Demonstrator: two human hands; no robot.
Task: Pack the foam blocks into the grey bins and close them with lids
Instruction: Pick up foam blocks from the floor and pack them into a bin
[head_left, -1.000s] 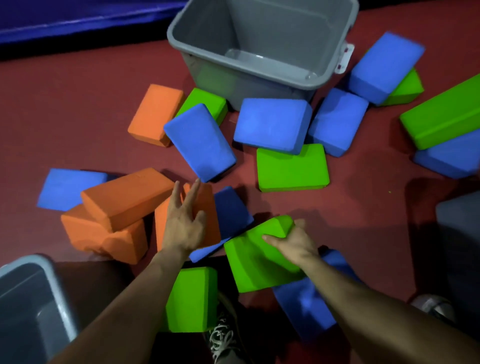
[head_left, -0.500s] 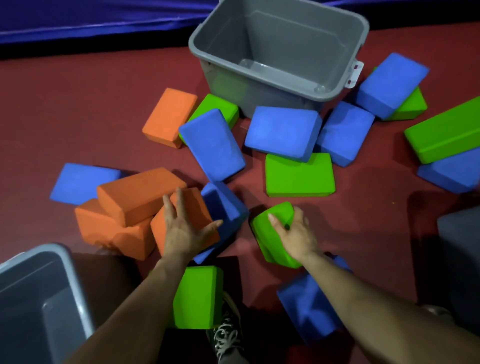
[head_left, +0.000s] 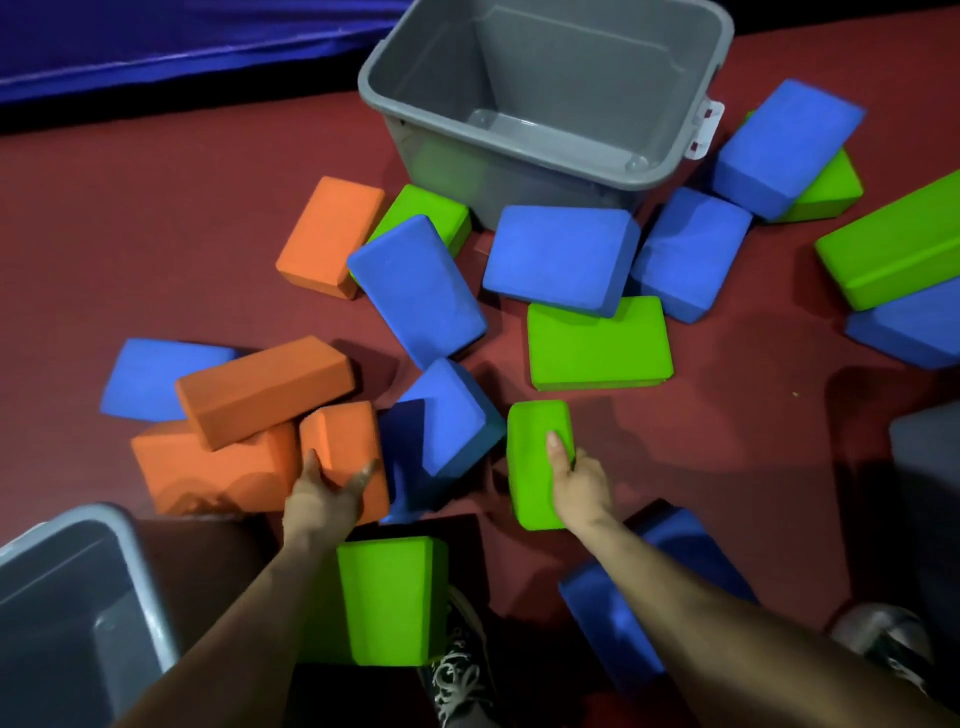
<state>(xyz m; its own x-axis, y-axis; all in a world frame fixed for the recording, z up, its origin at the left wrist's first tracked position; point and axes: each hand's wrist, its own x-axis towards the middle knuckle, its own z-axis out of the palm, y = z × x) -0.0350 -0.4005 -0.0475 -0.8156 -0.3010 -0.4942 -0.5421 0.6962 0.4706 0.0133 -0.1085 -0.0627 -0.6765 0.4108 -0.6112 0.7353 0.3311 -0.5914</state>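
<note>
Foam blocks (head_left: 561, 257) lie scattered before the far bin (head_left: 467, 171).

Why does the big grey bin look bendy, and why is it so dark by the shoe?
Head view: the wide-angle lens bows the grey plastic bin and stretches things near the edges. In the same view, light seems to come from above, so the person shades the red floor around the laced shoe. There is no glare, and the picture is slightly soft.
</note>
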